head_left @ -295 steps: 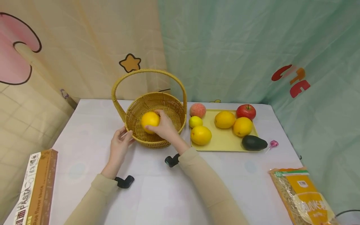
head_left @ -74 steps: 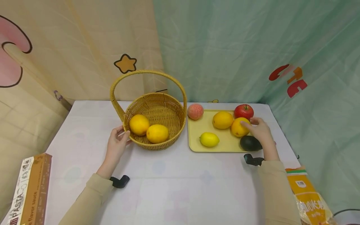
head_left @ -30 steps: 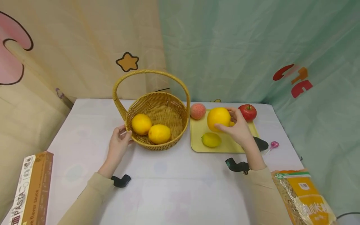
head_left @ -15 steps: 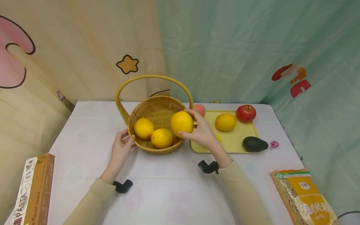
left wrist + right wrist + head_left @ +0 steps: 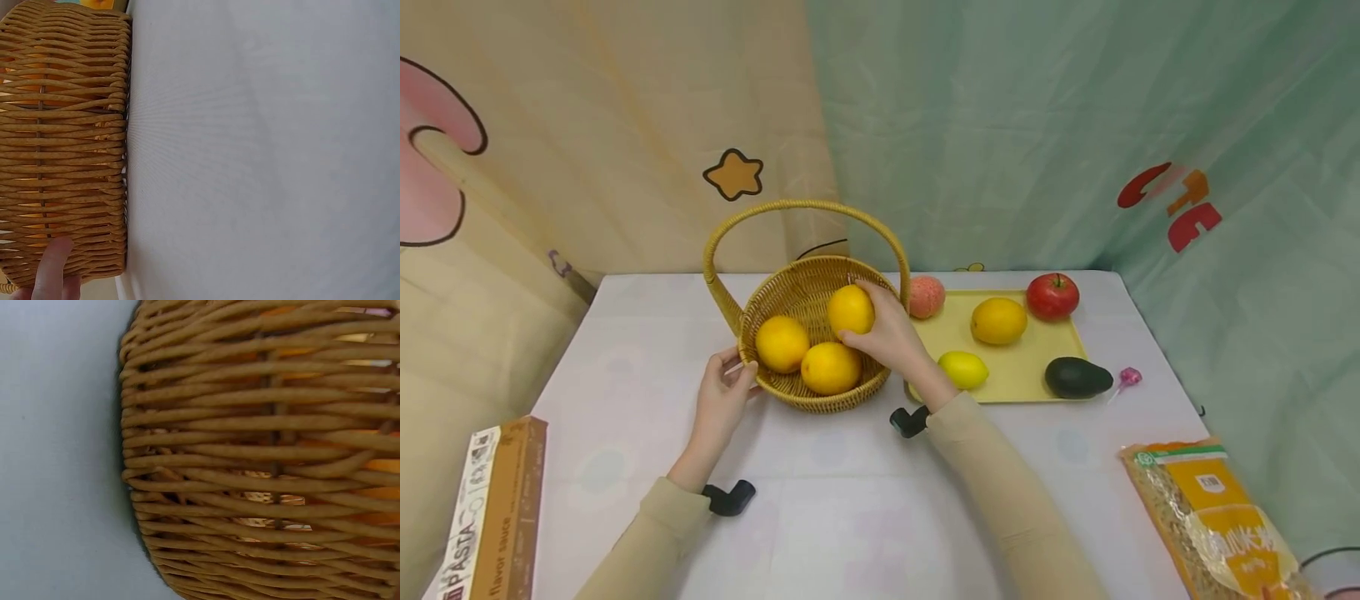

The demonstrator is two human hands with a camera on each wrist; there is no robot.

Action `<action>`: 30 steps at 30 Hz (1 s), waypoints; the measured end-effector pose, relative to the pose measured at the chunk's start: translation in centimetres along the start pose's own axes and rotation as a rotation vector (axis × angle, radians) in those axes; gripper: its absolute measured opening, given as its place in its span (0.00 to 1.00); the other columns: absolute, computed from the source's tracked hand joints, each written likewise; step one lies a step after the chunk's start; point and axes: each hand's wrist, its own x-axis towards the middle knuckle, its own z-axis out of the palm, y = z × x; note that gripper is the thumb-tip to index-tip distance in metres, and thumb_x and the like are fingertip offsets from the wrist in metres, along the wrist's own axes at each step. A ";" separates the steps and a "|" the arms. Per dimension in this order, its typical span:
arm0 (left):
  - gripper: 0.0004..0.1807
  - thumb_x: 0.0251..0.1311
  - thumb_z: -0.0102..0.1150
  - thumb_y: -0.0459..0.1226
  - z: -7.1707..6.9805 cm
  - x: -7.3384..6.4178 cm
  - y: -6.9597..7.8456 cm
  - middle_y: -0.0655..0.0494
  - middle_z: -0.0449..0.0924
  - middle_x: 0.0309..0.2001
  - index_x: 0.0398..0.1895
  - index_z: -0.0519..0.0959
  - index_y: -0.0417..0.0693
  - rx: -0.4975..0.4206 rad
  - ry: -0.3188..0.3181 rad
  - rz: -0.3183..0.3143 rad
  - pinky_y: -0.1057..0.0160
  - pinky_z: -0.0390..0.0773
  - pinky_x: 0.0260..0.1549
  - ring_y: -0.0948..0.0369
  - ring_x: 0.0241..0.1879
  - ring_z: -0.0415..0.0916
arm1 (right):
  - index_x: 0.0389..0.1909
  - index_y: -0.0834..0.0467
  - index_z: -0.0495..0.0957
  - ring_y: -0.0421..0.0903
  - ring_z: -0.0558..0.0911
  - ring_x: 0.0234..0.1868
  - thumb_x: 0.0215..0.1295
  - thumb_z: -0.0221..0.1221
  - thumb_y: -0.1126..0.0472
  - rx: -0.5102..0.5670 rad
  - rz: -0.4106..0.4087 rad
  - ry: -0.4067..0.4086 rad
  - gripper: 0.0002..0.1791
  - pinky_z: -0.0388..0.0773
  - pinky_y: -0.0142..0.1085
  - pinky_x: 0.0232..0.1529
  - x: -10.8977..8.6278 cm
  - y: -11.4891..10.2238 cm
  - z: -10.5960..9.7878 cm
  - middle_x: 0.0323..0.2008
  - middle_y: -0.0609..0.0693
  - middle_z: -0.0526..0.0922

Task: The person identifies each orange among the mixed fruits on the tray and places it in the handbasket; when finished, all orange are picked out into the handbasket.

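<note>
My left hand pinches the near-left rim of a round wicker basket with a tall arched handle. In the left wrist view a finger lies against the woven side. My right hand reaches inside the basket's right half and grips a yellow-orange orange between thumb and fingers. Below and left of it, two more yellow-orange fruits, a round one and a slightly oval one, lie in the basket. The right wrist view shows only the basket's weave, hiding the hand.
Right of the basket, a pale yellow tray carries a lemon, an oval yellow fruit, a red apple and an avocado. A peach sits at its corner. Around lie a lollipop, grain bag and pasta box.
The right hand took an orange from beside the avocado and carried it left into the basket. Earlier, two other fruits came to lie there and the lemon shifted on the tray. Left hand stays.
</note>
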 end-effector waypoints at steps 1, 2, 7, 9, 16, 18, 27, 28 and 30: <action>0.29 0.74 0.47 0.37 0.0 0.0 0.0 0.38 0.59 0.71 0.71 0.55 0.34 0.000 0.002 0.001 0.70 0.85 0.47 0.47 0.64 0.69 | 0.73 0.54 0.59 0.54 0.67 0.69 0.57 0.69 0.53 -0.016 0.006 -0.005 0.45 0.71 0.49 0.69 0.3 0.1 0.2 0.71 0.56 0.65; 0.29 0.74 0.47 0.37 0.0 0.0 0.0 0.38 0.59 0.71 0.71 0.55 0.35 0.000 0.004 0.002 0.70 0.85 0.47 0.47 0.63 0.69 | 0.74 0.54 0.59 0.54 0.67 0.69 0.58 0.68 0.53 -0.033 0.013 -0.013 0.45 0.70 0.49 0.70 0.5 0.2 0.4 0.71 0.56 0.65; 0.28 0.74 0.47 0.37 0.0 0.0 -0.1 0.38 0.60 0.70 0.71 0.55 0.35 0.001 0.012 -0.005 0.70 0.85 0.46 0.47 0.63 0.69 | 0.74 0.56 0.58 0.56 0.68 0.69 0.59 0.68 0.51 -0.111 0.053 -0.052 0.45 0.71 0.50 0.70 1.2 0.6 1.1 0.71 0.60 0.64; 0.28 0.74 0.47 0.37 0.1 0.0 -0.1 0.38 0.60 0.70 0.71 0.55 0.35 0.003 0.015 -0.008 0.70 0.85 0.47 0.47 0.63 0.69 | 0.74 0.57 0.58 0.57 0.70 0.67 0.59 0.68 0.52 -0.130 0.065 -0.056 0.45 0.71 0.50 0.69 1.4 0.7 1.3 0.70 0.61 0.65; 0.28 0.74 0.48 0.37 0.2 0.1 -0.1 0.38 0.60 0.70 0.71 0.55 0.35 0.009 0.020 -0.005 0.67 0.85 0.49 0.48 0.63 0.70 | 0.73 0.59 0.60 0.56 0.74 0.63 0.60 0.67 0.53 -0.226 0.082 -0.075 0.42 0.76 0.48 0.65 1.6 0.8 1.8 0.67 0.63 0.66; 0.28 0.74 0.48 0.37 0.2 0.1 -0.1 0.38 0.61 0.70 0.71 0.55 0.35 0.008 0.020 -0.003 0.68 0.85 0.48 0.48 0.63 0.69 | 0.73 0.59 0.60 0.57 0.74 0.63 0.62 0.66 0.53 -0.243 0.085 -0.083 0.42 0.76 0.49 0.65 1.5 0.8 1.8 0.67 0.63 0.66; 0.29 0.74 0.48 0.38 0.1 0.1 -0.2 0.38 0.60 0.70 0.72 0.54 0.35 0.006 0.013 -0.002 0.73 0.84 0.45 0.48 0.63 0.69 | 0.71 0.61 0.62 0.58 0.69 0.69 0.66 0.64 0.54 -0.257 0.052 -0.047 0.37 0.70 0.48 0.71 0.8 0.4 1.4 0.70 0.62 0.63; 0.29 0.74 0.48 0.38 0.1 0.1 -0.2 0.38 0.60 0.70 0.72 0.54 0.35 0.005 0.012 -0.002 0.72 0.84 0.46 0.47 0.64 0.69 | 0.70 0.61 0.63 0.58 0.68 0.69 0.66 0.64 0.54 -0.251 0.044 -0.036 0.36 0.70 0.48 0.71 0.7 0.3 1.3 0.70 0.62 0.63; 0.29 0.74 0.47 0.38 0.1 0.1 -0.2 0.38 0.59 0.71 0.71 0.54 0.34 -0.008 0.009 0.000 0.71 0.84 0.47 0.47 0.64 0.68 | 0.69 0.61 0.66 0.57 0.68 0.70 0.66 0.64 0.55 -0.234 0.030 -0.012 0.33 0.69 0.48 0.72 0.3 0.1 1.1 0.70 0.61 0.65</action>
